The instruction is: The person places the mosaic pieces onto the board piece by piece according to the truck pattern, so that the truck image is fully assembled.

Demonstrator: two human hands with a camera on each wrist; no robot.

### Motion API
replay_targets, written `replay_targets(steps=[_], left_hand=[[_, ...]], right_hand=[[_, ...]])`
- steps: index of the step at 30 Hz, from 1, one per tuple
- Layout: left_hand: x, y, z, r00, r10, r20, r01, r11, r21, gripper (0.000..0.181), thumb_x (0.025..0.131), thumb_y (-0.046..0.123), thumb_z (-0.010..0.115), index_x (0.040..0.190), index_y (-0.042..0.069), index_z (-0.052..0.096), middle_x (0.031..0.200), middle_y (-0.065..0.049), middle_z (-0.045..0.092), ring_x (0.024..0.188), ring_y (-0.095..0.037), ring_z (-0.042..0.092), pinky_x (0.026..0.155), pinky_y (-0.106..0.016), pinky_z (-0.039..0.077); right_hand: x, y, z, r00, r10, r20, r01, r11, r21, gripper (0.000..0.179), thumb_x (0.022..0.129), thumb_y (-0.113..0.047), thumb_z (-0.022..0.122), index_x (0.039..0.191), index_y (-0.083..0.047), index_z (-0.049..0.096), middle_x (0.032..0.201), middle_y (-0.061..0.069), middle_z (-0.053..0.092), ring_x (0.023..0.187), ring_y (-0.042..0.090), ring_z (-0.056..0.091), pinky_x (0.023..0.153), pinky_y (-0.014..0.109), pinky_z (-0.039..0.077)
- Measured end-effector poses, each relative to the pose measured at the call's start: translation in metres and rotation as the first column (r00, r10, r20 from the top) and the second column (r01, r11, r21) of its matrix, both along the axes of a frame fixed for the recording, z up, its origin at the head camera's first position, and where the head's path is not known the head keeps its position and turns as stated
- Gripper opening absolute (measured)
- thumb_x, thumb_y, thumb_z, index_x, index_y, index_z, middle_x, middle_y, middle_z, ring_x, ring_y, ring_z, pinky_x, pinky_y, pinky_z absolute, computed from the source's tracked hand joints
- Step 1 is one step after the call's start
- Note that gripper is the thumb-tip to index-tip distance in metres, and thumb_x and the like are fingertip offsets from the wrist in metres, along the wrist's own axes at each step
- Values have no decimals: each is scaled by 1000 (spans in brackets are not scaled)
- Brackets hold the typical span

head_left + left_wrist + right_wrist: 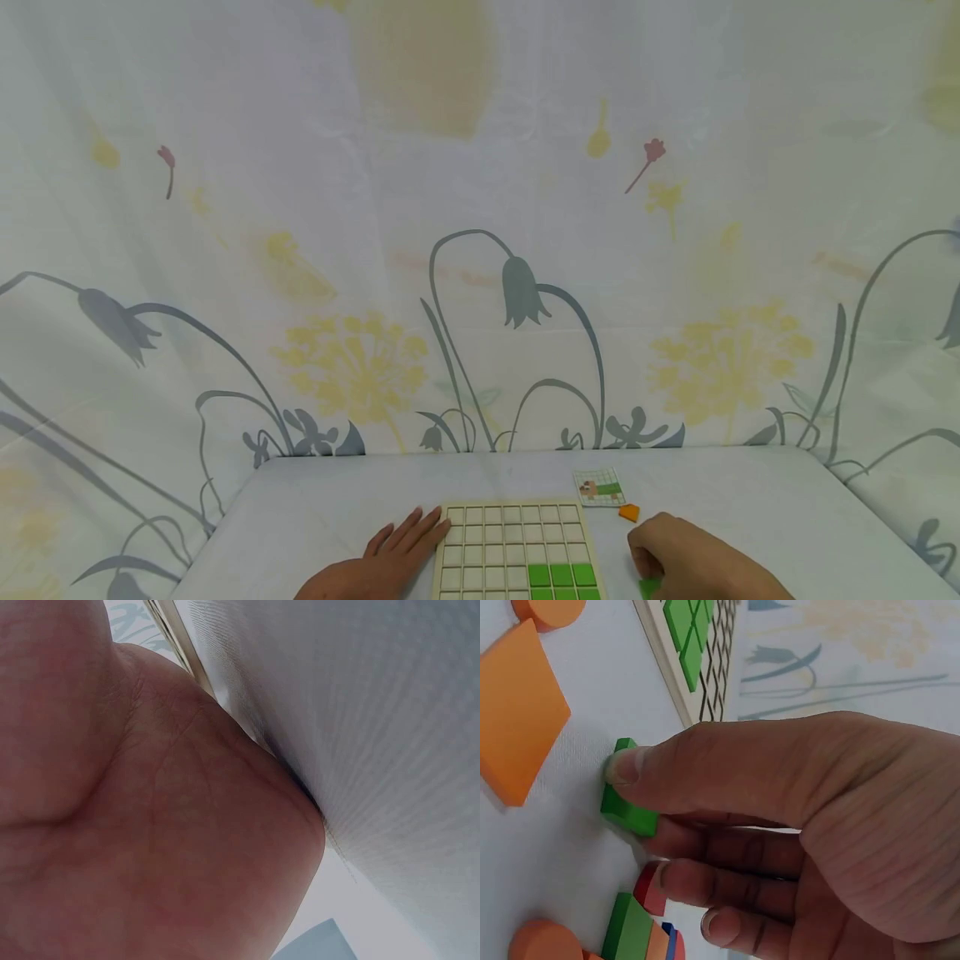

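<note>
A pale wooden grid board (511, 503) lies on the white-covered table, with several green square blocks (562, 575) set in its lower right cells. To its left my left hand (401, 550) rests with straight fingers, fingertips at the board's left edge. Its palm (172, 810) fills much of the left wrist view. Right of the board, my right hand (671, 554) pinches a green block (628, 814) between thumb and fingers, close over the cloth. The other fingers are loosely bent.
A small card (597, 487) with a gridded picture lies beyond the board's right corner, beside an orange piece (630, 512). In the right wrist view are an orange diamond block (521, 712), an orange round block (544, 945), another green block (626, 930) and a red block (651, 889).
</note>
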State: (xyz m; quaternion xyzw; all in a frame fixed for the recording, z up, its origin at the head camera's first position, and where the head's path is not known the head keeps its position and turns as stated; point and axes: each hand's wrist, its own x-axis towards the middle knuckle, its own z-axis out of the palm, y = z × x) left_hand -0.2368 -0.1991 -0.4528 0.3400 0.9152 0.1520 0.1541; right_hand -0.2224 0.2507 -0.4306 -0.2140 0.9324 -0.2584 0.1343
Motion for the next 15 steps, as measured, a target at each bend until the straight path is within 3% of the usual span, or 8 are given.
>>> replay_targets(steps=[5, 8, 12, 15], left_hand=[[1, 0, 0, 1000, -1, -4, 1, 1000, 2, 98, 99, 72, 57, 173, 26, 12, 179, -1, 11, 164, -32, 13, 125, -59, 22], [1, -1, 0, 1000, -9, -23, 9, 1000, -7, 98, 99, 73, 56, 173, 25, 12, 179, -1, 11, 164, -32, 14, 125, -58, 23], [0, 0, -1, 1000, -1, -11, 1, 1000, -6, 99, 99, 73, 57, 173, 25, 13, 179, -1, 11, 164, -32, 14, 125, -58, 23], [-2, 0, -1, 1000, 10, 18, -10, 1000, 12, 98, 100, 70, 59, 173, 24, 13, 179, -2, 10, 164, -33, 12, 125, -59, 21]], right_hand=[[-1, -5, -4, 997, 60, 55, -54, 993, -103, 24, 74, 5, 73, 77, -16, 62, 67, -9, 38, 62, 6, 36, 57, 25, 28], [-2, -10, -6, 989, 129, 65, -114, 973, -201, 26, 77, 9, 68, 81, -16, 64, 68, -10, 39, 62, 4, 37, 57, 25, 29], [-6, -20, -9, 971, 232, -54, -237, 920, -313, 24, 89, 6, 70, 88, -18, 68, 72, -16, 49, 65, -3, 43, 58, 22, 40], [-9, -34, -12, 959, 244, -140, -279, 889, -362, 17, 96, 0, 72, 98, -17, 73, 86, -15, 63, 74, -4, 54, 66, 22, 52]])
